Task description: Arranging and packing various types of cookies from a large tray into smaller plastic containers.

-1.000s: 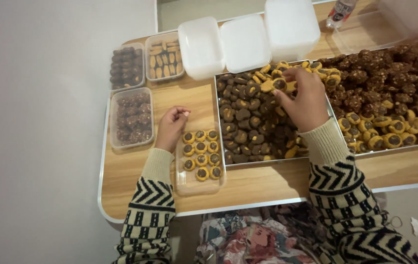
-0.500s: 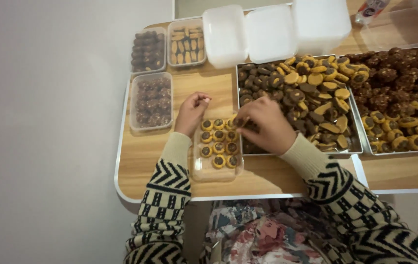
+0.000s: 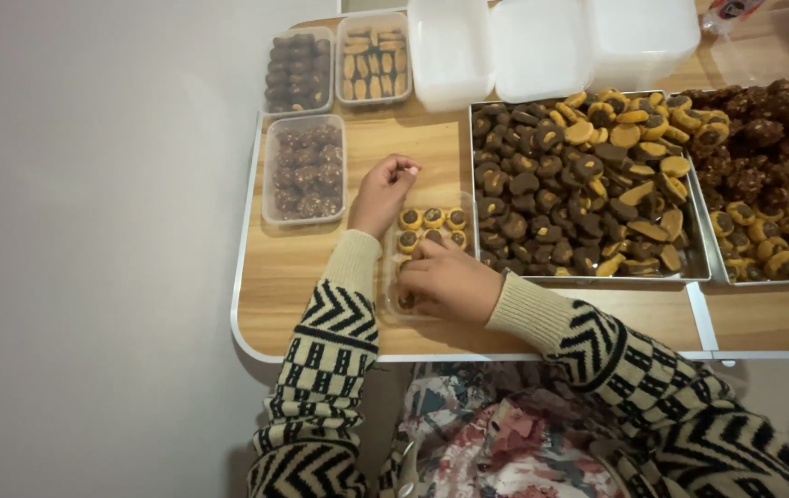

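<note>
The right hand (image 3: 450, 281) covers the near half of the clear tub (image 3: 390, 267) of cookies (image 3: 432, 218), its grip hidden, the left hand (image 3: 383, 192) loosely curled at the tub's far corner on the wooden table (image 3: 293, 277) by a pale wall (image 3: 90, 231).

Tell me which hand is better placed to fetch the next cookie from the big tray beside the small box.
Probably the right hand: it rests over the small clear box, on the side next to the big cookie tray. The left hand sits at the box's far edge, away from the tray, and seems to steady it.
</note>
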